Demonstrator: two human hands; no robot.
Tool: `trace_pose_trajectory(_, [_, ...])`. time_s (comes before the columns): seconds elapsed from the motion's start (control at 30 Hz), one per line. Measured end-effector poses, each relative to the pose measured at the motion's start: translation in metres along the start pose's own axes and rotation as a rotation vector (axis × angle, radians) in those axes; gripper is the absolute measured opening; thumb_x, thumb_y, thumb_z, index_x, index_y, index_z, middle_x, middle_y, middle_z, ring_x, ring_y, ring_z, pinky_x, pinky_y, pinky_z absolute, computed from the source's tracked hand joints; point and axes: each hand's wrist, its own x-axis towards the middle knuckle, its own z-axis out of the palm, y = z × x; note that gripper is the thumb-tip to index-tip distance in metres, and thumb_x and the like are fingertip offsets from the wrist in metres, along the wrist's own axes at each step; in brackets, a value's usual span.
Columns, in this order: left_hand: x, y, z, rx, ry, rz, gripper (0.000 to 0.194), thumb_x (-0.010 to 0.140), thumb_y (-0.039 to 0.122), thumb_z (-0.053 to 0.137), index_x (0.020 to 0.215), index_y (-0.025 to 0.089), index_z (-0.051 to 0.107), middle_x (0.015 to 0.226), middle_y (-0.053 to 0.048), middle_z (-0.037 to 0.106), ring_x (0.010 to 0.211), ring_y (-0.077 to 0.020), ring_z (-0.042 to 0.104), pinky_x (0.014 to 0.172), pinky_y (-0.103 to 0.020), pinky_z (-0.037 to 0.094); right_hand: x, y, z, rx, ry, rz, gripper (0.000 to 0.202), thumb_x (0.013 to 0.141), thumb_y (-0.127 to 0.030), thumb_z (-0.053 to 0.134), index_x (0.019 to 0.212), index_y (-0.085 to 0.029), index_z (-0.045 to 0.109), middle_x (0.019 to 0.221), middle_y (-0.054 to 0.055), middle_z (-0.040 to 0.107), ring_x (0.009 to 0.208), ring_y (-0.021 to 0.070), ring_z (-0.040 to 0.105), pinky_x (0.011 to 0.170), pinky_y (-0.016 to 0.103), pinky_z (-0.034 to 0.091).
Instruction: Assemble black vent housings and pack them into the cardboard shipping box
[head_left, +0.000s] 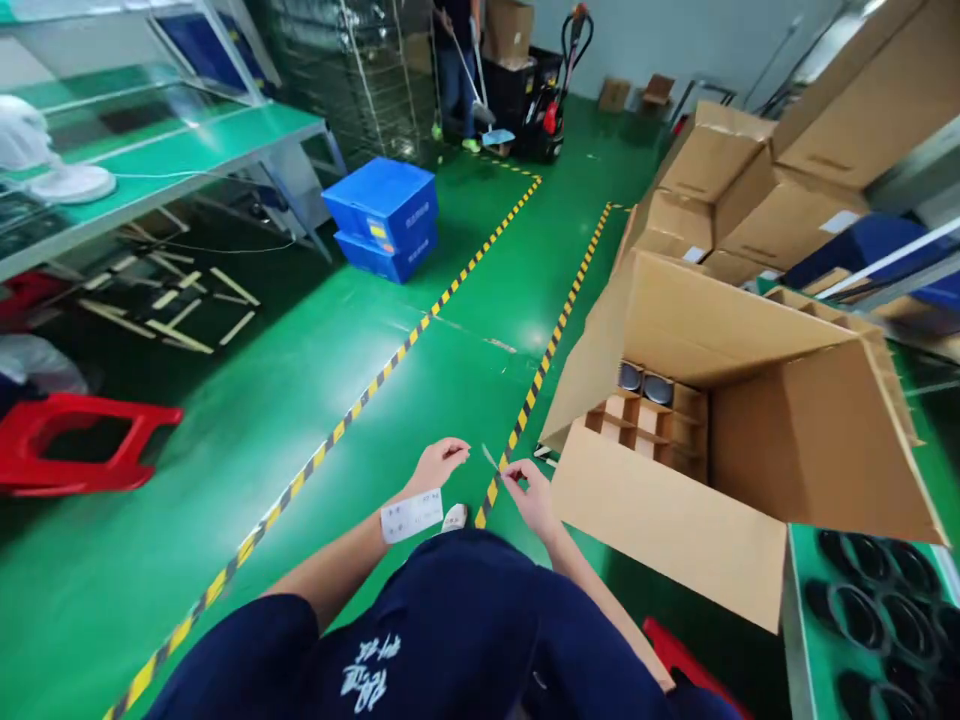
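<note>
Between thumb and fingers, my right hand pinches a thin, pale, see-through strip whose free end points up and left. My left hand is a short gap to the left of the strip, its fingertips pressed together; whether anything small is in them I cannot make out. A white paper label with faint print lies across my left wrist. Both hands are held over the green floor in front of my body. Just right of my right hand stands an open cardboard box with dividers and dark round items inside.
Black cylindrical items stand on a green surface at lower right. Cartons are stacked behind the open box. Blue bins, a red stool and a green workbench are leftward. A person with a broom stands by a pallet truck.
</note>
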Motion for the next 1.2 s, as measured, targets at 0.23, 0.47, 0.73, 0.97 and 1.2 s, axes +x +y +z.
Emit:
trace_pose_trajectory(0.23, [0.004, -0.041, -0.030, -0.103, 0.101, -0.131, 0.029, 0.072, 0.039, 0.065, 0.089, 0.018, 0.072, 0.085, -0.007, 0.073, 0.078, -0.0193, 0.065, 0.071, -0.030, 0.050, 0.042, 0.009, 0.028, -0.060, -0.164, 0.090, 0.025, 0.091, -0.045, 0.058, 0.087, -0.021, 0.065, 0.086, 0.005, 0.066, 0.081, 0.0197, 0.062, 0.078, 0.032, 0.051])
trace_pose_trajectory(0.47, [0.060, -0.024, -0.025, -0.169, 0.090, -0.120, 0.025, 0.071, 0.036, 0.066, 0.087, 0.018, 0.073, 0.082, -0.007, 0.073, 0.078, -0.0187, 0.065, 0.072, -0.030, 0.051, 0.078, 0.026, 0.032, -0.067, -0.150, 0.157, 0.026, 0.091, -0.045, 0.056, 0.090, -0.020, 0.064, 0.084, 0.005, 0.065, 0.078, 0.0198, 0.060, 0.077, 0.033, 0.050])
trace_pose_trajectory(0.73, [0.136, 0.009, -0.048, -0.107, 0.048, -0.142, 0.035, 0.072, 0.044, 0.069, 0.093, 0.017, 0.071, 0.086, -0.008, 0.073, 0.078, -0.0189, 0.065, 0.073, -0.032, 0.051, 0.158, 0.030, 0.022, -0.002, -0.066, 0.146, 0.027, 0.089, -0.047, 0.056, 0.085, -0.021, 0.063, 0.085, 0.006, 0.065, 0.081, 0.0210, 0.060, 0.080, 0.035, 0.051])
trace_pose_trajectory(0.97, [0.221, 0.039, -0.014, -0.040, -0.059, -0.155, 0.031, 0.068, 0.040, 0.072, 0.089, 0.017, 0.070, 0.078, -0.004, 0.070, 0.072, -0.0175, 0.063, 0.068, -0.031, 0.049, 0.188, 0.040, -0.017, 0.031, 0.056, 0.238, 0.039, 0.089, -0.059, 0.057, 0.087, -0.020, 0.064, 0.088, 0.006, 0.067, 0.084, 0.0219, 0.064, 0.082, 0.034, 0.051])
trace_pose_trajectory(1.2, [0.289, 0.074, 0.015, 0.010, -0.174, -0.115, 0.021, 0.070, 0.029, 0.069, 0.085, 0.015, 0.072, 0.071, -0.004, 0.069, 0.065, -0.0163, 0.060, 0.062, -0.029, 0.046, 0.211, 0.060, -0.028, 0.023, 0.203, 0.374, 0.056, 0.080, -0.074, 0.062, 0.087, -0.019, 0.068, 0.082, 0.007, 0.070, 0.077, 0.0232, 0.066, 0.074, 0.033, 0.054])
